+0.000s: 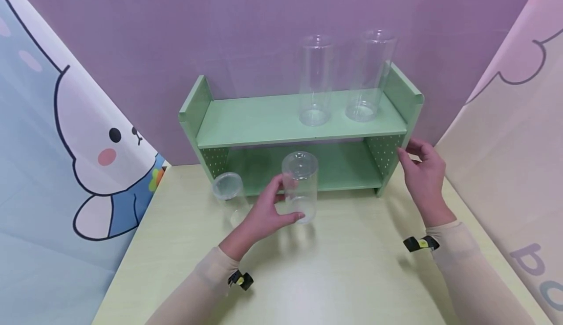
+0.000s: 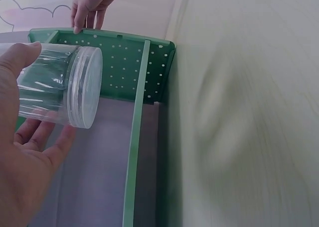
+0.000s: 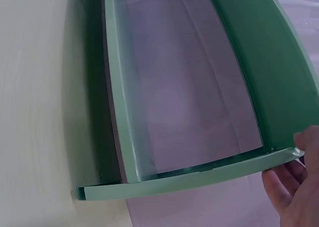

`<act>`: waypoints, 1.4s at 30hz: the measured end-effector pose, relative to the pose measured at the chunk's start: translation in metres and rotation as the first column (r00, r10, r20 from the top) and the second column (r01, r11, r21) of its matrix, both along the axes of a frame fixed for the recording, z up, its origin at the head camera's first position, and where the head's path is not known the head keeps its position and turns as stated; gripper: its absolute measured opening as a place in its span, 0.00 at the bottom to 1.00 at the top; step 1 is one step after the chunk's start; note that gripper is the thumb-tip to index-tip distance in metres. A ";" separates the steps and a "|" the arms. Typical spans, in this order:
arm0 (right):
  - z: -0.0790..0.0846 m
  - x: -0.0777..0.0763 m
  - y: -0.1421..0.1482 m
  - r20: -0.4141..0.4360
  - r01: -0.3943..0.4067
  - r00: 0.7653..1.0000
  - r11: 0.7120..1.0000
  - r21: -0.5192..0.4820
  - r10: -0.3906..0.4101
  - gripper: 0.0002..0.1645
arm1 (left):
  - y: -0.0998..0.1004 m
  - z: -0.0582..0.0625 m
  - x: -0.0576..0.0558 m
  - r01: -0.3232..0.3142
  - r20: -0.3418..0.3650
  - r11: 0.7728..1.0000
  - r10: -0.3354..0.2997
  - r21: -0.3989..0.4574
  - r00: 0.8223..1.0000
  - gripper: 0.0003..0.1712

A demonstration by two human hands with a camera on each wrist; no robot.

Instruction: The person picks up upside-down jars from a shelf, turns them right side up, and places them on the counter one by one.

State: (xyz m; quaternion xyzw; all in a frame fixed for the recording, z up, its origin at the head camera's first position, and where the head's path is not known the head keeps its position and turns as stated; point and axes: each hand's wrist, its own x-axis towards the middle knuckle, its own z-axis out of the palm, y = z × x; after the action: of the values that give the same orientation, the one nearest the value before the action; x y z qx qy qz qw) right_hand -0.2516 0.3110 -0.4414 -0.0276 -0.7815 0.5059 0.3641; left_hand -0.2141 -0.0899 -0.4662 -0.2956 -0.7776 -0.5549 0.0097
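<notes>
My left hand (image 1: 266, 213) holds a clear plastic jar (image 1: 307, 185) upright in front of the green two-tier shelf (image 1: 250, 119), thumb on the near side and fingers round the far side. In the left wrist view, the ringed end of that jar (image 2: 85, 87) points toward the tabletop. At the shelf's right side, my right hand (image 1: 425, 176) pinches the edge of the side panel (image 3: 199, 182), its thumb and fingers on opposite faces. Two taller clear jars, one in the middle (image 1: 315, 80) and one at the right (image 1: 368, 78), stand on the upper board.
Another clear jar with a whitish lid (image 1: 227, 186) stands on the pale wooden table (image 1: 176, 247) at the shelf's front left corner. Behind the shelf hangs a purple cloth (image 1: 176, 32). Printed curtains, one with a rabbit (image 1: 101, 154), close off both sides.
</notes>
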 end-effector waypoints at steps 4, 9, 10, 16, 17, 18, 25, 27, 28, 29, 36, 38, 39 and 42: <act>0.009 0.008 -0.006 -0.021 -0.004 1.000 1.000 0.000 0.004 0.20 | 0.000 -0.002 -0.001 0.002 0.000 1.000 -0.002 0.001 1.000 0.50; 0.031 0.034 -0.029 -0.192 -0.015 0.981 0.999 -0.039 0.007 0.18 | 0.000 -0.002 -0.001 0.008 -0.001 1.000 -0.008 -0.008 1.000 0.49; 0.035 0.038 -0.034 -0.227 -0.030 0.974 0.999 -0.039 0.021 0.17 | 0.000 -0.002 -0.001 0.008 0.000 1.000 -0.008 -0.010 1.000 0.49; 0.042 0.045 -0.052 -0.273 -0.213 0.931 0.969 0.128 0.241 0.14 | 0.000 -0.003 -0.002 0.007 -0.004 1.000 -0.007 -0.022 1.000 0.49; 0.041 0.045 -0.054 -0.257 -0.255 0.921 0.953 0.166 0.292 0.16 | 0.001 -0.004 -0.002 0.007 -0.005 1.000 -0.008 -0.024 1.000 0.49; 0.040 0.044 -0.057 -0.237 -0.299 0.909 0.933 0.199 0.342 0.19 | 0.001 -0.004 -0.002 0.009 -0.005 1.000 -0.009 -0.026 1.000 0.49; 0.050 0.045 -0.083 -0.044 -0.588 0.774 0.743 0.320 0.632 0.35 | 0.002 -0.007 -0.001 0.009 0.011 0.999 -0.009 -0.042 1.000 0.50; 0.056 0.046 -0.093 0.000 -0.633 0.741 0.700 0.330 0.671 0.37 | 0.002 -0.008 -0.001 0.008 0.012 0.999 -0.008 -0.046 1.000 0.50; 0.059 0.046 -0.098 0.023 -0.650 0.729 0.681 0.336 0.684 0.38 | 0.002 -0.009 -0.001 0.009 0.012 0.999 -0.008 -0.045 1.000 0.50; 0.062 0.046 -0.103 0.048 -0.666 0.717 0.663 0.341 0.696 0.39 | 0.002 -0.010 -0.001 0.009 0.011 0.999 -0.009 -0.048 1.000 0.50; 0.083 0.047 -0.132 0.243 -0.742 0.656 0.550 0.383 0.715 0.46 | 0.004 -0.013 -0.003 0.043 -0.025 0.998 -0.043 -0.037 0.999 0.51; 0.086 0.047 -0.137 0.270 -0.747 0.650 0.532 0.399 0.710 0.47 | 0.006 -0.013 -0.004 0.052 -0.028 0.998 -0.053 -0.039 0.998 0.51; 0.087 0.046 -0.139 0.275 -0.744 0.652 0.527 0.411 0.707 0.48 | 0.007 -0.012 -0.004 0.056 -0.026 0.998 -0.058 -0.041 0.998 0.50; 0.089 0.044 -0.141 0.264 -0.737 0.654 0.518 0.433 0.709 0.44 | 0.009 -0.011 -0.003 0.065 -0.016 0.996 -0.066 -0.059 0.998 0.50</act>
State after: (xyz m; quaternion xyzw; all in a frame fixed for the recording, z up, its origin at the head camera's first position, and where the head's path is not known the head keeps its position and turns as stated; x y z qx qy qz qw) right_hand -0.2080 0.1698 -0.3527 0.3822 -0.8341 0.3868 0.0933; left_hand -0.2173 -0.0811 -0.4768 -0.3260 -0.7833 -0.5291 -0.0102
